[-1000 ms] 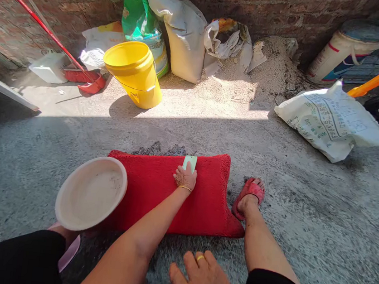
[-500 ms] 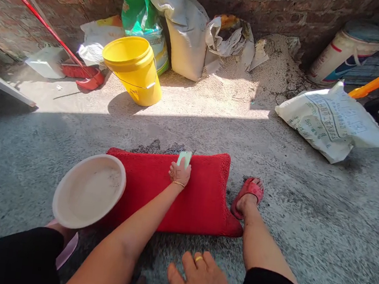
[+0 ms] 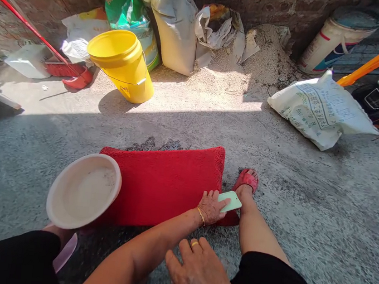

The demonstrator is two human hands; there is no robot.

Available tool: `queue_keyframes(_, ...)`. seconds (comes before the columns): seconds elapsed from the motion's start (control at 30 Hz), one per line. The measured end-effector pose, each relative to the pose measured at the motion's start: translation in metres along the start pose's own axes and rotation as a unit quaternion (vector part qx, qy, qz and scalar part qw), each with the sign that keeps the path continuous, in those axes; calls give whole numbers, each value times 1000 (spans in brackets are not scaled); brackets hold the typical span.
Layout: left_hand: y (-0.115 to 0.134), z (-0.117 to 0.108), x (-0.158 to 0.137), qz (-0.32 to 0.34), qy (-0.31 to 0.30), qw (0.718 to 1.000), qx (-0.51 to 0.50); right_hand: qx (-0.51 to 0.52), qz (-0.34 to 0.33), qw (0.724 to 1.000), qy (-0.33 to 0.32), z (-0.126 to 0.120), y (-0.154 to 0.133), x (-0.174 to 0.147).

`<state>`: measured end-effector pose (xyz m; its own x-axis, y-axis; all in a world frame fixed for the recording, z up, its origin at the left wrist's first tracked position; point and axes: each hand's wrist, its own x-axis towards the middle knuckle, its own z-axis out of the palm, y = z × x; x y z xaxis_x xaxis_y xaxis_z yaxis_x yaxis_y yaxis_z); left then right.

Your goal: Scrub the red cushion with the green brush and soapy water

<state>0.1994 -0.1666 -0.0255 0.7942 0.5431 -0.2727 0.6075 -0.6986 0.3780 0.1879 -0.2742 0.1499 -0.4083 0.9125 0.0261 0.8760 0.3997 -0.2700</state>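
My left hand (image 3: 212, 206), wearing a thin bracelet, reaches across to the right end of a wet-looking red rug (image 3: 167, 180). It is closed on a flat mint-green scrub brush (image 3: 231, 202) with a small hole at one end; its underside is hidden. The rug lies lengthwise in front of me, its right corner hanging low. My right hand (image 3: 200, 271), with a ring, is nearer to me, holding nothing, with its fingers bent and somewhat apart. A pale pink basin (image 3: 52, 197) at the rug's left end holds cloudy liquid with dark specks.
My feet stand on either side of the rug, the right in a red slipper (image 3: 246, 180). Beyond are a yellow bucket (image 3: 129, 73), a red dustpan (image 3: 78, 78), stuffed sacks (image 3: 174, 31) along the brick wall, a printed white sack (image 3: 320, 106) and a tall tub (image 3: 338, 40).
My left hand has moved the brush from the rug's far edge to its right end near my right foot, turning it sideways. My right hand stays near its place. The view has shifted slightly.
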Motion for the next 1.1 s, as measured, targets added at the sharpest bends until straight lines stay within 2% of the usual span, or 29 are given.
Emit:
queue_keyframes(0.03, -7, -2, -8, -26, 7, 1000, -6, 4, 0, 1000, -16, -2, -1, 1)
queue_keyframes(0.1, -32, -12, -15, -146, 45, 988, -18, 15, 1, 999, -45, -7, -3, 2)
queue_keyframes(0.2, -73, -36, -7, -332, 122, 935, -36, 35, 1, 996, -82, -16, -4, 6)
queue_keyframes(0.3, -88, -48, 9, -418, 141, 896, -47, 44, 17, 993, -105, -22, -6, 8)
queue_keyframes(0.37, -75, -42, 12, -410, 126, 903, -38, 43, 34, 992, -115, -22, -6, 10)
queue_keyframes(0.43, -49, -26, 4, -340, 99, 935, -12, 43, 42, 990, -124, -19, -5, 12)
queue_keyframes(0.53, -6, 8, -26, -128, 15, 992, 17, 50, 23, 988, -143, -15, -3, 15)
queue_keyframes(0.6, 9, 26, -51, 0, -48, 999, 15, 39, 22, 986, -160, -13, -4, 17)
queue_keyframes(0.63, 10, 31, -62, 27, -68, 997, 9, 31, 23, 985, -168, -13, -4, 18)
queue_keyframes(0.7, -1, 32, -81, 0, -77, 997, -9, 22, 21, 984, -174, -15, -7, 18)
queue_keyframes(0.8, -42, 12, -95, -164, 3, 986, -34, 32, 3, 985, -171, -17, -13, 16)
queue_keyframes(0.87, -72, -6, -98, -285, 87, 954, -36, 36, 1, 983, -178, -17, -18, 15)
queue_keyframes(0.93, -92, -18, -96, -382, 137, 913, -33, 34, -3, 981, -191, -17, -21, 14)
queue_keyframes(1.0, -93, -20, -92, -431, 143, 890, -34, 30, -9, 981, -193, -16, -23, 13)
queue_keyframes(1.03, -86, -16, -90, -431, 134, 891, -36, 29, -12, 981, -191, -15, -23, 14)
queue_keyframes(1.1, -59, 0, -87, -379, 99, 919, -36, 27, -16, 982, -186, -13, -23, 15)
